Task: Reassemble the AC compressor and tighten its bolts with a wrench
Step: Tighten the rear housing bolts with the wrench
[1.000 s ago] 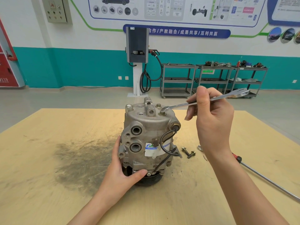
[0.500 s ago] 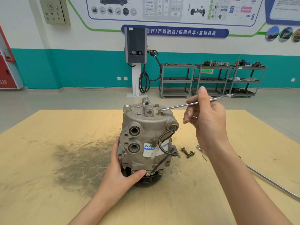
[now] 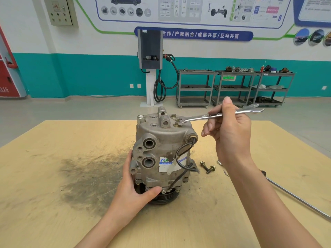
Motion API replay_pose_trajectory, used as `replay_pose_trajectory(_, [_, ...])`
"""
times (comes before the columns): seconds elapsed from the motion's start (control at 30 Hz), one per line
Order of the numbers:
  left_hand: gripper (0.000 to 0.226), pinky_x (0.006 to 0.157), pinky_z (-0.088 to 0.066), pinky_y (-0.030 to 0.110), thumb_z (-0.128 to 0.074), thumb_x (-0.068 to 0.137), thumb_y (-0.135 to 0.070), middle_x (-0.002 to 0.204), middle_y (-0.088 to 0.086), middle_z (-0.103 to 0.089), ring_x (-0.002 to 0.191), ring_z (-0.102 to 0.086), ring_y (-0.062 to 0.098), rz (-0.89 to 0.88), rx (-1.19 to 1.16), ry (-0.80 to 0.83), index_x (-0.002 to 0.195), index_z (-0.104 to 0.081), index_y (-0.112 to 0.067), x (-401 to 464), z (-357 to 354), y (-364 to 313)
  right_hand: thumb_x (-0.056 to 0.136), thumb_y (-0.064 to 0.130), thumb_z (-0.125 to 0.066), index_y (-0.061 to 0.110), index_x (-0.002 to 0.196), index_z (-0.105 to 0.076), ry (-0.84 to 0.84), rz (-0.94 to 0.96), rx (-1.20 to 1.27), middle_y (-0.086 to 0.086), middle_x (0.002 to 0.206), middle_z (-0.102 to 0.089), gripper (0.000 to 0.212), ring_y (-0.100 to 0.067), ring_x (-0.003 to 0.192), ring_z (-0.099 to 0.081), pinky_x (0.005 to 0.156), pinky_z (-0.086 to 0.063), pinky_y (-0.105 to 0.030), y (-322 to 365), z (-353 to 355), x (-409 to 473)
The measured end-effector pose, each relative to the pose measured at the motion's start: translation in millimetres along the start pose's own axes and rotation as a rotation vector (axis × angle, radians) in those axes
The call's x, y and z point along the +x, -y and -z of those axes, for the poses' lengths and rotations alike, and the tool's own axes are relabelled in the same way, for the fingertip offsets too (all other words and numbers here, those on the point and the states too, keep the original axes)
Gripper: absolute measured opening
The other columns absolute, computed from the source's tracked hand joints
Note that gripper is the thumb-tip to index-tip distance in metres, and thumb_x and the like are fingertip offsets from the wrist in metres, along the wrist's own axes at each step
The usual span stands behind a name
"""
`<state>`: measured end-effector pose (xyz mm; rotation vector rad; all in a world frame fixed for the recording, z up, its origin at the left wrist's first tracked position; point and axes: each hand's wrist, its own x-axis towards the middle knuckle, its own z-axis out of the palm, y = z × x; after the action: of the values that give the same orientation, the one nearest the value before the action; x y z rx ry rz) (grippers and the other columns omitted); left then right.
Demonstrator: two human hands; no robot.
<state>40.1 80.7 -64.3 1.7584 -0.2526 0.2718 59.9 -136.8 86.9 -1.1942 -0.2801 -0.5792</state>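
Right hand (image 3: 231,133) grip pinches the wrench (image 3: 218,115) mid-shaft, open end seated on a top bolt (image 3: 177,123) of the AC compressor (image 3: 161,151). Left hand (image 3: 133,188) wraps the compressor's lower body, thumb near the pulley. Compressor stands upright on the desk (image 3: 53,203); two loose bolts (image 3: 207,167) lie just beside it, right side.

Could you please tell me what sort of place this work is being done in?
Most likely an automotive training workshop: an EV charging post stands by the wall, parts carts hold components, and a wall poster shows car systems.
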Motion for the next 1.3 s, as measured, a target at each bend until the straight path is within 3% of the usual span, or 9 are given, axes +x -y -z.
replay_pose_trajectory(0.27, [0.139,0.088,-0.032,-0.005,-0.077,0.042,-0.081,0.135,-0.034,-0.048,0.12,-0.047,-0.018,0.0,-0.001,-0.005,0.154,-0.008,-0.037,-1,1,-3,0.103,0.034,-0.043,0.015,0.067,-0.061,0.022,0.188,-0.136,-0.005,0.044,-0.054,0.044,-0.021,0.038,-0.056,0.042,-0.048,-0.03,7,1,0])
replay_pose_trajectory(0.57, [0.137,0.087,-0.033,-0.005,-0.078,0.043,-0.08,0.128,-0.041,-0.049,0.121,-0.047,-0.017,0.001,-0.002,-0.013,0.152,-0.007,-0.039,0,0,0,0.102,0.035,-0.043,0.009,0.07,-0.056,-0.034,-0.101,0.093,-0.002,0.043,-0.047,0.043,-0.017,0.039,-0.05,0.043,-0.048,-0.025,-1,0,2])
replay_pose_trajectory(0.7, [0.127,0.086,-0.033,-0.006,-0.077,0.042,-0.081,0.127,-0.043,-0.049,0.12,-0.047,-0.018,0.015,0.002,-0.01,0.144,-0.007,-0.052,0,0,-1,0.103,0.032,-0.043,0.01,0.067,-0.055,-0.105,-0.149,0.179,-0.001,0.042,-0.044,0.044,-0.017,0.037,-0.047,0.042,-0.046,-0.024,-7,-3,0])
replay_pose_trajectory(0.97, [0.123,0.083,-0.033,-0.007,-0.081,0.046,-0.072,0.124,-0.046,-0.048,0.117,-0.045,-0.023,0.014,0.004,-0.006,0.142,-0.006,-0.052,-1,0,-3,0.105,0.027,-0.041,0.012,0.065,-0.054,-0.126,0.069,0.166,-0.001,0.038,-0.042,0.045,-0.018,0.032,-0.044,0.039,-0.045,-0.025,-13,-9,-9])
replay_pose_trajectory(1.13, [0.124,0.084,-0.03,-0.009,-0.08,0.05,-0.063,0.133,-0.034,-0.046,0.115,-0.044,-0.026,0.014,0.005,-0.011,0.147,-0.005,-0.045,-2,-1,-6,0.104,0.027,-0.043,0.014,0.062,-0.055,-0.148,0.045,0.18,-0.001,0.037,-0.041,0.046,-0.017,0.031,-0.043,0.038,-0.043,-0.024,-14,-9,-9])
replay_pose_trajectory(1.3, [0.123,0.085,-0.031,-0.008,-0.083,0.055,-0.053,0.136,-0.03,-0.046,0.116,-0.044,-0.024,0.007,0.01,-0.006,0.149,-0.005,-0.042,-2,-1,-5,0.101,0.027,-0.049,0.015,0.063,-0.056,-0.156,0.182,0.09,0.0,0.036,-0.044,0.04,-0.018,0.03,-0.044,0.039,-0.043,-0.026,-13,-12,-15])
